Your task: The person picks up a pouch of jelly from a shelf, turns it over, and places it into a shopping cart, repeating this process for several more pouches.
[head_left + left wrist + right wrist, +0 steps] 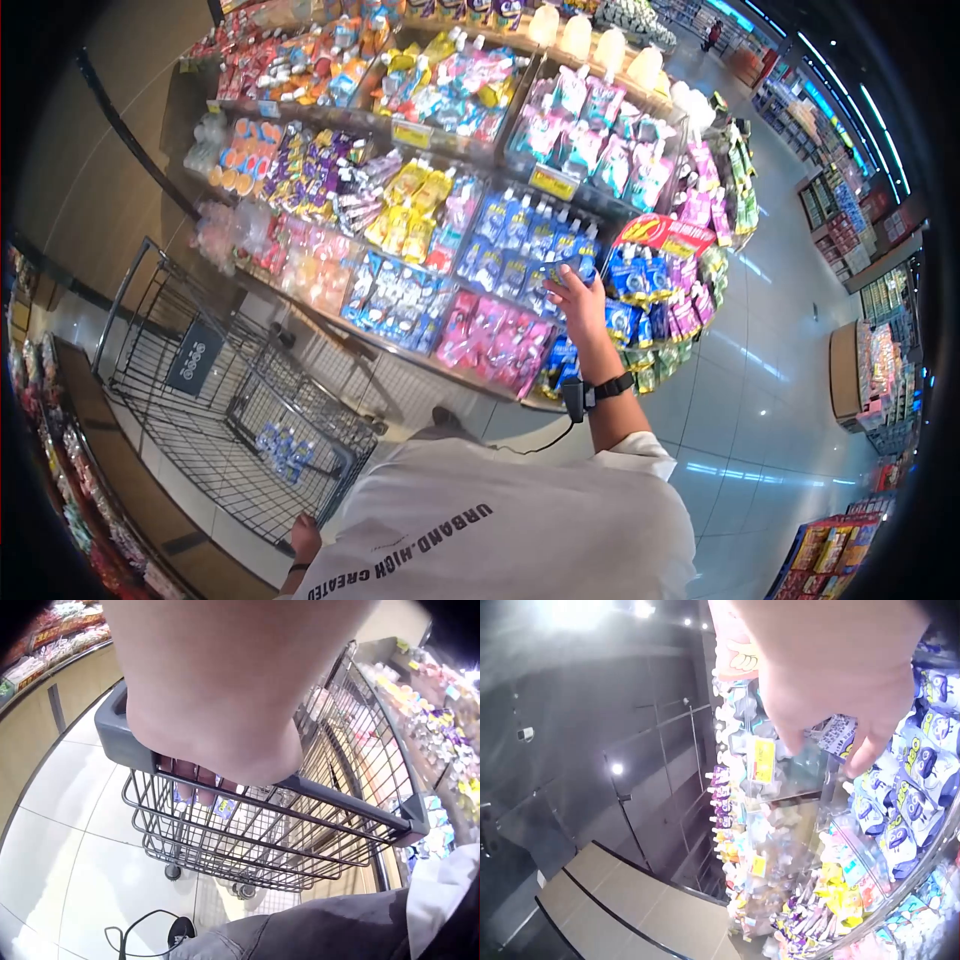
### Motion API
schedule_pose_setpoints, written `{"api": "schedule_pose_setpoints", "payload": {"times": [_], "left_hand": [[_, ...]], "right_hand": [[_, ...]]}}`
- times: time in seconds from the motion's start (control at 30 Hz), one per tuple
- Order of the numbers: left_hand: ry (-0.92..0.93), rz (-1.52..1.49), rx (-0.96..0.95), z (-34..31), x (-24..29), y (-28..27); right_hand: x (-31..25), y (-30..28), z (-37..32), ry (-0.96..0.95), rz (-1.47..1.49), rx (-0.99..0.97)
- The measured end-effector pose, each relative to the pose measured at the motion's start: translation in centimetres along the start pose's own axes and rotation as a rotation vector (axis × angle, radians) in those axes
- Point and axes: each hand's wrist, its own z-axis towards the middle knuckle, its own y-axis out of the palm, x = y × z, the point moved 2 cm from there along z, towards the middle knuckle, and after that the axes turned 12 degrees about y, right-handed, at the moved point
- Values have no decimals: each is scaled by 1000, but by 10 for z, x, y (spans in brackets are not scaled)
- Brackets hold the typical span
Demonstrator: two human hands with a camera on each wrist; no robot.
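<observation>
Gripping the handle of the left-side cart with left hand, and with right hand pinching between thumb and fingers a pouch near the far display, probably light, soft, little slippery, better taken by its sealed edge.

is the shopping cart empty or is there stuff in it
Not empty, though far from full: the cart holds a small group of blue pouches, visible inside its wire basket.

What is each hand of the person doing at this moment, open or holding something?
Left hand: closed, fingers curled over the cart handle.
Right hand: closed on a blue pouch, held between thumb and fingers.
</observation>
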Motion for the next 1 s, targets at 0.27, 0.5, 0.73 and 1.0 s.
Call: {"api": "schedule_pose_setpoints", "payload": {"times": [0.27,0.5,0.73,1.0], "left_hand": [[30,-102,-47,18,32,1],[-37,-18,-77,25,38,12],[6,-27,-54,27,66,18],[-52,-26,47,15,119,6]], "right_hand": [[3,6,35,-159,169,-195],[16,-21,82,-241,-271,-33],[3,-27,103,-384,-820,23],[0,-13,127,-641,-1125,110]]}}
